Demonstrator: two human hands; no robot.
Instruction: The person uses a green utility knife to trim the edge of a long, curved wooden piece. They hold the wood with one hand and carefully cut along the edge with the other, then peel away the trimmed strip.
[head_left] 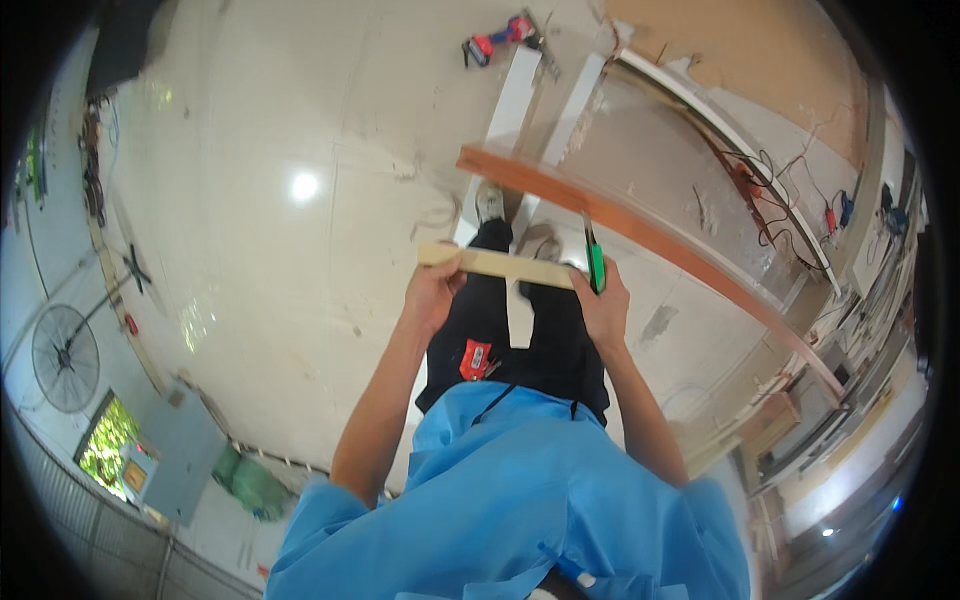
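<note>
A flat, pale yellow strip stretches level between my two hands, in front of my dark trousers; I cannot tell its material. My left hand is closed on its left end, thumb on the near edge. At the other end my right hand pinches the strip and also holds a green utility knife, its blade end pointing away from me. Just past the knife, a long orange-brown board runs diagonally from upper left to lower right.
White planks lie under the board's far end, near my shoes. A red and blue cordless power tool is on the floor at the top. Cables trail along the curved white edging at right. A fan stands far left.
</note>
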